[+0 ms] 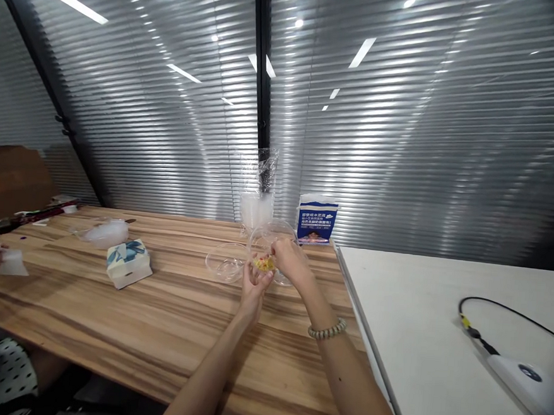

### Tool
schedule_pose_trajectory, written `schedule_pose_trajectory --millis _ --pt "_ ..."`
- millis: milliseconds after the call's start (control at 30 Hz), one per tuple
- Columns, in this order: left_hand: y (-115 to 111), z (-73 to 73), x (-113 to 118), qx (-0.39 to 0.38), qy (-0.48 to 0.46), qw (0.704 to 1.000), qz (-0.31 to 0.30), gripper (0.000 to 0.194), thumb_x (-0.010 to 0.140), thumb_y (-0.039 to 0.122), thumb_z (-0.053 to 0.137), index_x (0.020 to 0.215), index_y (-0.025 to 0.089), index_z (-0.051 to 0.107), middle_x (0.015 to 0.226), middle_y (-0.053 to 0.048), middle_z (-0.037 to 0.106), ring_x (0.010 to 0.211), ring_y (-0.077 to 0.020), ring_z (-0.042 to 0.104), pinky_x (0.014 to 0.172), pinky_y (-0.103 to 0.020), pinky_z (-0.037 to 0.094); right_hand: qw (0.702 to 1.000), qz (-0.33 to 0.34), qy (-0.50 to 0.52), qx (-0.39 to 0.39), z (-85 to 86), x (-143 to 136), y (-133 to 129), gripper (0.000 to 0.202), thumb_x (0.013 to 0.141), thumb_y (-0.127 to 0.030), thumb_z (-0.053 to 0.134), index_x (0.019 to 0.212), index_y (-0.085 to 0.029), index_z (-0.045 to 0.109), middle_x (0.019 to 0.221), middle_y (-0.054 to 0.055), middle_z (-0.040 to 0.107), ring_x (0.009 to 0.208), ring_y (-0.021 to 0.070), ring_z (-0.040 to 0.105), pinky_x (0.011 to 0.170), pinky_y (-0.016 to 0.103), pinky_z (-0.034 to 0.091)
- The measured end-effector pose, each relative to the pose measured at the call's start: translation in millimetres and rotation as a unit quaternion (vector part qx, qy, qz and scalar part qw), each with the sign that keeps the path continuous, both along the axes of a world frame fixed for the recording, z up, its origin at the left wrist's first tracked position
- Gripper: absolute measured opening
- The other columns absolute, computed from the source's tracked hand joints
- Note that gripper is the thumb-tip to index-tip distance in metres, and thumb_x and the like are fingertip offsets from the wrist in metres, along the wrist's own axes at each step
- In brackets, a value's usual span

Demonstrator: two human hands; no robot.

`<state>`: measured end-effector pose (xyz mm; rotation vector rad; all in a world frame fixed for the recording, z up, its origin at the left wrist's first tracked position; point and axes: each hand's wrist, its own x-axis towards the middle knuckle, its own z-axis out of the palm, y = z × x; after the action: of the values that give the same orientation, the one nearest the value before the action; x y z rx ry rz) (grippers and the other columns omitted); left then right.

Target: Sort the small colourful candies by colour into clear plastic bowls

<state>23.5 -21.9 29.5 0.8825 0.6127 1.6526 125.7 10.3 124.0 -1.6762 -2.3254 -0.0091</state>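
Head view | left hand (255, 284): fingers clamped on yellow item (264, 264), right of clear dish (228, 268) | right hand (288, 257): fingers bunched at its far edge, cannot tell if pinching | step, apparently: working that edge | next: calls for steady left hold

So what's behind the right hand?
A clear round plastic piece shows beyond the right hand; whatever lies directly behind the hand is covered.

Hands (288, 260) at small item (264, 265) (yellow)
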Motion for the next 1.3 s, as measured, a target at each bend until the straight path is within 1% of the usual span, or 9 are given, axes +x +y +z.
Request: schedule_pose_trajectory --millis 167,367,533,667,800,933,1100,1200,1300 --pt "0 -2.3 0 -0.011 -0.003 1.000 -0.006 0.076 0.058 0.032 0.085 0.122 0.027 0.044 0.131 -0.008 0.056 0.124 -0.0240 0.051 0.106 -0.038 0.039 1.000 0.007 0.000 0.004 -3.1 1 2 0.020 0.086 -0.019 0.053 0.097 -0.011 0.069 0.100 0.017 0.067 0.092 0.0254 0.065 0.074 0.029 0.047" --pt "0 -4.6 -2 -0.005 0.003 1.000 -0.008 0.074 0.060 0.034 0.084 0.122 0.027 0.044 0.127 -0.008 0.057 0.124 -0.0232 0.051 0.104 -0.037 0.040 0.999 0.016 0.045 0.002 -7.5 10 10 0.020 0.084 -0.029 0.058 0.095 -0.014 0.066 0.102 0.015 0.064 0.092 0.0236 0.063 0.075 0.029 0.045" --pt "0 -2.9 -2 -0.008 -0.001 1.000 -0.009 0.073 0.061 0.035 0.083 0.122 0.027 0.044 0.125 -0.007 0.058 0.116 -0.0213 0.056 0.099 -0.035 0.044 0.998 0.020 0.061 0.009 -5.9 13 13 0.014 0.081 -0.020 0.058 0.091 -0.014 0.066 0.096 0.013 0.065 0.092 0.0232 0.062 0.076 0.028 0.043" --pt "1 -4.1 -2 -0.007 -0.006 1.000 -0.004 0.070 0.063 0.034 0.082 0.122 0.027 0.045 0.124 -0.006 0.059 0.113 -0.0208 0.058 0.098 -0.035 0.046 0.998 0.012 0.057 0.017 -0.7 13 10 0.019 0.079 -0.012 0.054 0.092 -0.015 0.067 0.093 0.011 0.067 0.093 0.0235 0.062 0.074 0.027 0.042" --pt "4 -8.7 -4 -0.008 0.005 1.000 0.005 0.065 0.067 0.035 0.079 0.123 0.029 0.048 0.125 -0.005 0.060 0.118 -0.0233 0.056 0.102 -0.038 0.045 0.998 0.012 0.058 0.012 3.4 14 7 0.022 0.080 -0.008 0.051 0.092 -0.014 0.069 0.092 0.013 0.067 0.091 0.0232 0.063 0.073 0.027 0.041" --pt "7 -12.0 -8 -0.011 0.017 1.000 0.013 0.056 0.071 0.034 0.074 0.122 0.035 0.052 0.125 0.001 0.061 0.127 -0.0257 0.050 0.105 -0.042 0.043 0.998 0.015 0.064 0.015 3.1 14 8 0.025 0.082 -0.007 0.048 0.094 -0.014 0.070 0.095 0.014 0.068 0.093 0.0231 0.063 0.075 0.027 0.041" --pt "10 -11.6 -13 -0.005 0.043 0.999 0.015 0.044 0.076 0.037 0.068 0.118 0.042 0.056 0.120 0.011 0.065 0.132 -0.0264 0.043 0.107 -0.043 0.040 0.989 0.050 0.126 0.052 3.1 14 13 0.021 0.085 -0.011 0.051 0.091 -0.015 0.071 0.093 0.011 0.071 0.094 0.0208 0.063 0.078 0.025 0.042" --pt "12 -10.7 -14 0.009 0.049 0.999 0.018 0.046 0.077 0.041 0.066 0.122 0.040 0.054 0.122 0.009 0.065 0.134 -0.0239 0.042 0.109 -0.042 0.039 0.974 0.076 0.187 0.101 6.6 15 12 0.018 0.086 -0.013 0.053 0.088 -0.015 0.071 0.090 0.009 0.071 0.086 0.0185 0.063 0.077 0.024 0.042" --pt "14 -11.3 -16 0.014 0.051 0.998 0.023 0.047 0.078 0.044 0.065 0.123 0.042 0.053 0.123 0.011 0.064 0.135 -0.0210 0.041 0.110 -0.039 0.039 0.955 0.067 0.240 0.162 12.4 18 8 0.016 0.086 -0.014 0.055 0.089 -0.015 0.070 0.089 0.008 0.070 0.082 0.0176 0.062 0.075 0.025 0.042"
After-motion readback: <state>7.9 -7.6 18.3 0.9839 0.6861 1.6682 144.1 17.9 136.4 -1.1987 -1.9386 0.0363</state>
